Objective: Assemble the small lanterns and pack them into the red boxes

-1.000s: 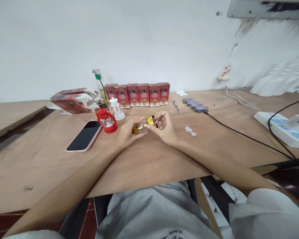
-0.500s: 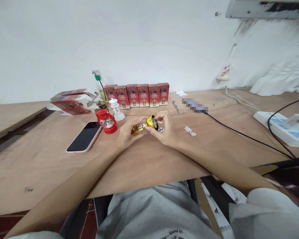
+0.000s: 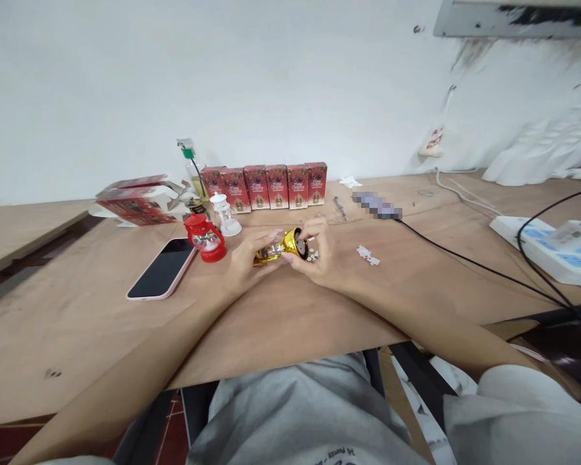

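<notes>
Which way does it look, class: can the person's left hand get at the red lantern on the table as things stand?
Probably yes, once freed. The left hand now grips the gold lantern; the red lantern stands just left of it, with bare table between.

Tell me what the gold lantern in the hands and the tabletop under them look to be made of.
Gold lantern: likely plastic with a shiny metallic gold coating, judging by its bright mirror-like glints; its middle looks clear, plastic or glass. Both the left hand and right hand grip it. Table: bare plywood or similar board, matte, with faint grain and scuffs.
</notes>
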Motion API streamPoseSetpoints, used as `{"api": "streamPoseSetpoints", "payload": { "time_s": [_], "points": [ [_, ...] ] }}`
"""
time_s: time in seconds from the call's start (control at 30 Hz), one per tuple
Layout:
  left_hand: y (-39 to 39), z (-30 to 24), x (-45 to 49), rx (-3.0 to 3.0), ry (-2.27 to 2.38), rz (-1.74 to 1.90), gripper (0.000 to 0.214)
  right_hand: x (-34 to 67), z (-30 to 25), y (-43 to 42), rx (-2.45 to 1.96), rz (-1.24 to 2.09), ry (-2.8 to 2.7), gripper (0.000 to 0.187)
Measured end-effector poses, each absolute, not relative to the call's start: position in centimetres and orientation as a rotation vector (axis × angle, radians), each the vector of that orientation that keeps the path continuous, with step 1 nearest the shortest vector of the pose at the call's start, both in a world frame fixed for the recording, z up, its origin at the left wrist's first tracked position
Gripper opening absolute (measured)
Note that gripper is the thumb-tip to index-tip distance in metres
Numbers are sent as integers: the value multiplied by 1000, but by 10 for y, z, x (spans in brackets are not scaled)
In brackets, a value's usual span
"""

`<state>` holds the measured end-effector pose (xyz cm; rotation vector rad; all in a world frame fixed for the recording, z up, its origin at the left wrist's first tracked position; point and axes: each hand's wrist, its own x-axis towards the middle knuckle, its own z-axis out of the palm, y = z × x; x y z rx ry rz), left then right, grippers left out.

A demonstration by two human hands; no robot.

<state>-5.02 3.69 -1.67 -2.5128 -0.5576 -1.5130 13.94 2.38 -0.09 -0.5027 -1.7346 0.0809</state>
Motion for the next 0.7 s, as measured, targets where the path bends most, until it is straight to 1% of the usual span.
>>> {"api": "streamPoseSetpoints", "payload": {
  "time_s": [0.17,0.33,0.53,0.7],
  "points": [
    [40,-22,-52,-2505,-568,-1491,60,139,-5,28,-440,82,-1710,29],
    [39,-24,-54,-2489,-653,-1445,56,139,-5,30,-472,162,-1718,30],
    [38,-21,-54,-2484,-625,-1439,59,139,-5,30,-477,85,-1727,26],
    [39,-21,-53,-2487,-601,-1450,62,139,-8,32,-512,103,-1737,26]
  ]
}}
